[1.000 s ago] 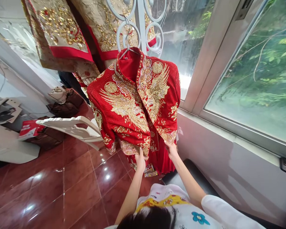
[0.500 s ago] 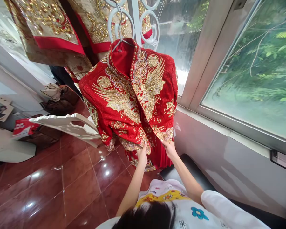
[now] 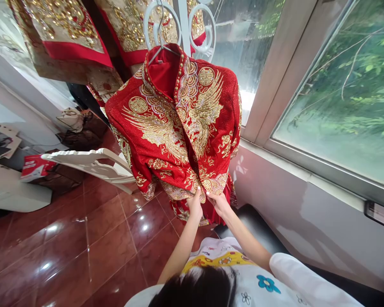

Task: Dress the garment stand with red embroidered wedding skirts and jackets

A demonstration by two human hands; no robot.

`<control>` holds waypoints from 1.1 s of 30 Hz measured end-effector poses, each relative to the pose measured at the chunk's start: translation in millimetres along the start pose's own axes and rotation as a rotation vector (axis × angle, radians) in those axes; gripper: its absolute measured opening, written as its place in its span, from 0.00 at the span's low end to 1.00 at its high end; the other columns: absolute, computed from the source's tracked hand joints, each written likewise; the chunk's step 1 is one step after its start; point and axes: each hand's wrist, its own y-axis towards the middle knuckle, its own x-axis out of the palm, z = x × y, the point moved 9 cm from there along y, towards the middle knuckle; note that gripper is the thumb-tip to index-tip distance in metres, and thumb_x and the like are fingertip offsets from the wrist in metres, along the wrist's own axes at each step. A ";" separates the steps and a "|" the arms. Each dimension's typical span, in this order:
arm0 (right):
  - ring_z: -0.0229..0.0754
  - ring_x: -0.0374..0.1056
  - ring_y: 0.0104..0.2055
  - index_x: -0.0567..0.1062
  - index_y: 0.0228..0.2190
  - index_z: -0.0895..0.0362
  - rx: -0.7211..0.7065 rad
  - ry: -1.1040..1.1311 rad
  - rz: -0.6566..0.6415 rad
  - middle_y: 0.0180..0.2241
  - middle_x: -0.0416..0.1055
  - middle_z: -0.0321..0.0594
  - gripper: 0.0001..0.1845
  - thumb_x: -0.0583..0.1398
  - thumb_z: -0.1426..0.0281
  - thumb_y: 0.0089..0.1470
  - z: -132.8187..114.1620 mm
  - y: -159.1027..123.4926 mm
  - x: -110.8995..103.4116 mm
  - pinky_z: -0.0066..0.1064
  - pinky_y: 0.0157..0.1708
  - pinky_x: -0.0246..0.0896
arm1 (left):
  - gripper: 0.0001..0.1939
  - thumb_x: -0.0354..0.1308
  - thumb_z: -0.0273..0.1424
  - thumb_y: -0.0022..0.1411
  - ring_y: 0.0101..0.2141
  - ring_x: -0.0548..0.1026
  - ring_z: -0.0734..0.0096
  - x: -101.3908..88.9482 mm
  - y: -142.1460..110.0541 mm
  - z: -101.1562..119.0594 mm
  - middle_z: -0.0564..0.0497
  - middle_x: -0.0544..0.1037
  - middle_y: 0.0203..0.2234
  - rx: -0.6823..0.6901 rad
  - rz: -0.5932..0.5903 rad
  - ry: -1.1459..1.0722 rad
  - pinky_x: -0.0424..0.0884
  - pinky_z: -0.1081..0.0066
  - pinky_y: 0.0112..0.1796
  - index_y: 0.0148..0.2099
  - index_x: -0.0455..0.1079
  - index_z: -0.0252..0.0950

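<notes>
A red jacket (image 3: pixel 166 123) with gold embroidery and a stand collar hangs in front of me on a thin wire hanger (image 3: pixel 161 44). My left hand (image 3: pixel 196 206) is closed on the lower front corner of the jacket's left-side panel, thumb on top. The opposite panel's lower corner is pinched in my right hand (image 3: pixel 220 204). The two front edges come close together at the hem and gape higher up. Below the hem a red pleated skirt (image 3: pixel 208 213) with gold trim shows, partly hidden by the jacket and my hands.
A white scrollwork metal frame (image 3: pixel 183 25) stands behind the jacket. Other gold-sequined garments (image 3: pixel 70 25) hang at upper left. A white chair (image 3: pixel 92 164) stands left on the tiled floor (image 3: pixel 109 238). Right are a window (image 3: pixel 339 85) and a black seat (image 3: pixel 249 226).
My right hand has moved left, bringing its front panel toward the other, so the gap at the hem has narrowed. Both hands keep their hold.
</notes>
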 end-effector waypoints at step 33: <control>0.41 0.71 0.33 0.76 0.34 0.61 -0.153 -0.069 0.031 0.34 0.77 0.42 0.26 0.71 0.74 0.25 -8.0 -4.5 -5.8 0.32 0.36 0.66 | 0.17 0.64 0.29 0.51 0.50 0.72 0.66 -5.5 -6.4 -0.3 0.47 0.75 0.48 0.062 0.070 0.039 0.67 0.66 0.52 0.46 0.70 0.37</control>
